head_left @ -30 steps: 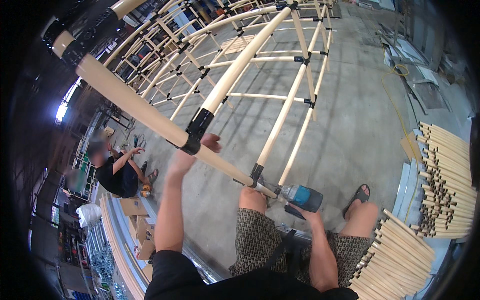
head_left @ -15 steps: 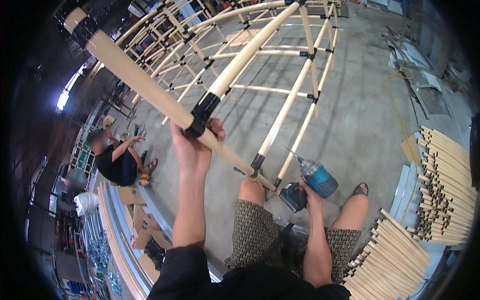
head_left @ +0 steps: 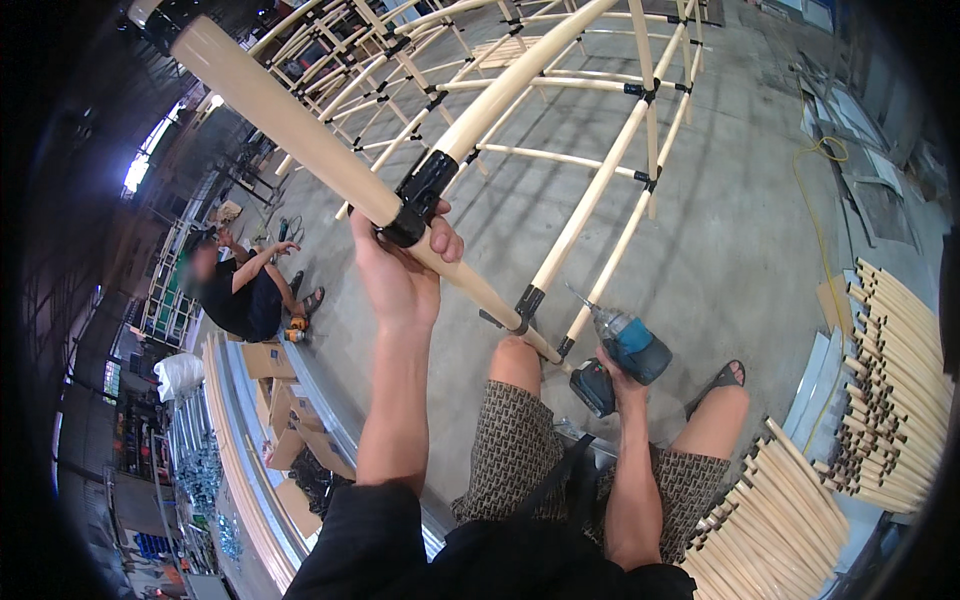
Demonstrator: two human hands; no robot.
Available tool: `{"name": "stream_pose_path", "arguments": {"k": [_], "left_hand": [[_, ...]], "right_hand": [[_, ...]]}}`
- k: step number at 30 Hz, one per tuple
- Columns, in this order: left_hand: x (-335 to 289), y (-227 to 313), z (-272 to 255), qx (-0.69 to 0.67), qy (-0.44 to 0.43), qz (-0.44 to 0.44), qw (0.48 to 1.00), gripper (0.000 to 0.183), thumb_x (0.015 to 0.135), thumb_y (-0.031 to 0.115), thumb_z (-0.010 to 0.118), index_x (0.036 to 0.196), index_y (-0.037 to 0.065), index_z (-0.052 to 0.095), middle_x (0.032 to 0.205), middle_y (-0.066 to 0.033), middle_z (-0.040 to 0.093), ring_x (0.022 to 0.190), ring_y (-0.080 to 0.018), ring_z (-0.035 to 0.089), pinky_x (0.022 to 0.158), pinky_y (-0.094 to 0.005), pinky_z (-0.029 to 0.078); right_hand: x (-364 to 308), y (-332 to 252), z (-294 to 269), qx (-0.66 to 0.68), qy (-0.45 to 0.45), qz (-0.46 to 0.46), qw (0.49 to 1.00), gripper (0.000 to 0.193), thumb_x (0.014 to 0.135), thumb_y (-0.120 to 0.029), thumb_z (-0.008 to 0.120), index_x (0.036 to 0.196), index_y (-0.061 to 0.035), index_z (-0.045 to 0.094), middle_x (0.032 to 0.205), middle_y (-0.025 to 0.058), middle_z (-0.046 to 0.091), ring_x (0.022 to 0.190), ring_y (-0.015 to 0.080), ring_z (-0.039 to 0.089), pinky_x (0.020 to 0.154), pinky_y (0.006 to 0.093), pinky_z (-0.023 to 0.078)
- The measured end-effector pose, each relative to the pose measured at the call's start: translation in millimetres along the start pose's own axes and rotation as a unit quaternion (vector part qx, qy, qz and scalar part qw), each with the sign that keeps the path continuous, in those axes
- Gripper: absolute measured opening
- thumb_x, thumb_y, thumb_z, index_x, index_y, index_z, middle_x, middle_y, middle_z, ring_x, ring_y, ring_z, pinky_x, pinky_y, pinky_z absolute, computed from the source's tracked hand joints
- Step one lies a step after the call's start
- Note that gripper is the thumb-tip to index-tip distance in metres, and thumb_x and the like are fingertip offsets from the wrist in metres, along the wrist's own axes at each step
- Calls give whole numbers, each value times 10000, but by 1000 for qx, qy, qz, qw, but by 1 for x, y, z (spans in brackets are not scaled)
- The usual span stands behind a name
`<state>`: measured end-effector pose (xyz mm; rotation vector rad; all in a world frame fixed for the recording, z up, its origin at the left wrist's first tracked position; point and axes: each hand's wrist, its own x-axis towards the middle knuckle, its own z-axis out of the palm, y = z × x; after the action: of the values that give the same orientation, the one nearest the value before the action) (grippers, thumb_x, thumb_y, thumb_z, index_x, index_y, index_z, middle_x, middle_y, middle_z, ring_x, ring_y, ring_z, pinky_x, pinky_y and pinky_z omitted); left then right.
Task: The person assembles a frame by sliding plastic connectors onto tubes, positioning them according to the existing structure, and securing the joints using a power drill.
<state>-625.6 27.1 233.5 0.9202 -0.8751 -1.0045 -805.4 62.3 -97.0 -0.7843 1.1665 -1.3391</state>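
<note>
My left hand (head_left: 405,275) is wrapped round a cream pipe (head_left: 290,125) of a frame, just under a black pipe joint (head_left: 422,195). From that joint a second cream pipe (head_left: 520,85) runs off to the upper right. My right hand (head_left: 622,380) grips a teal and black cordless drill (head_left: 632,345) over my lap, its thin bit pointing up and to the left, apart from the frame. Near my knee, another black joint (head_left: 528,302) ties a crossing pipe to the one I hold.
Pipe frames (head_left: 440,95) with black joints spread ahead. Bundled cream pipes (head_left: 890,400) lie at the right. Cardboard boxes (head_left: 268,360) and long metal profiles (head_left: 325,390) lie at the left. A co-worker (head_left: 240,290) sits beyond them. A yellow cord (head_left: 815,200) crosses the floor.
The view has shifted slightly, so the frame and floor items sit a little differently in it. My left hand keeps its hold by the joint; my right hand still holds the drill.
</note>
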Motion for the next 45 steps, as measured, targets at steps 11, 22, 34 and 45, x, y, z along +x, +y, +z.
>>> {"name": "stream_pose_path", "arguments": {"k": [11, 22, 34, 45], "left_hand": [[1, -1, 7, -31, 54, 8, 998, 764, 998, 617, 190, 930, -60, 537, 592, -72, 435, 544, -205, 391, 561, -338, 349], [7, -9, -12, -47, 22, 21, 998, 787, 981, 675, 174, 762, 2, 517, 520, -75, 396, 495, -201, 375, 529, -330, 325], [9, -9, -18, -66, -33, 19, 997, 667, 1009, 563, 278, 1002, -39, 565, 803, -167, 591, 557, -247, 526, 525, -375, 420], [6, -15, -17, -139, 33, 74, 987, 522, 984, 474, 478, 1167, -8, 563, 961, -138, 639, 703, -232, 578, 567, -353, 460]], "right_hand": [[9, 2, -9, -48, -29, -52, 997, 207, 800, -94, 800, 960, -61, 671, 844, 5, 648, 713, 113, 588, 622, 293, 489], [-22, -97, 11, -48, -102, -179, 977, 292, 818, -129, 783, 1080, -46, 686, 1037, 63, 706, 941, 182, 654, 823, 332, 523], [-26, -134, 19, 338, -326, -58, 881, 586, 1007, -378, 490, 1471, -65, 316, 1528, 104, 331, 1398, 293, 332, 1180, 488, 263], [-10, -175, 39, -161, -239, -267, 920, 485, 865, -197, 753, 1297, -72, 570, 1242, 34, 641, 1099, 167, 619, 930, 298, 513]]}}
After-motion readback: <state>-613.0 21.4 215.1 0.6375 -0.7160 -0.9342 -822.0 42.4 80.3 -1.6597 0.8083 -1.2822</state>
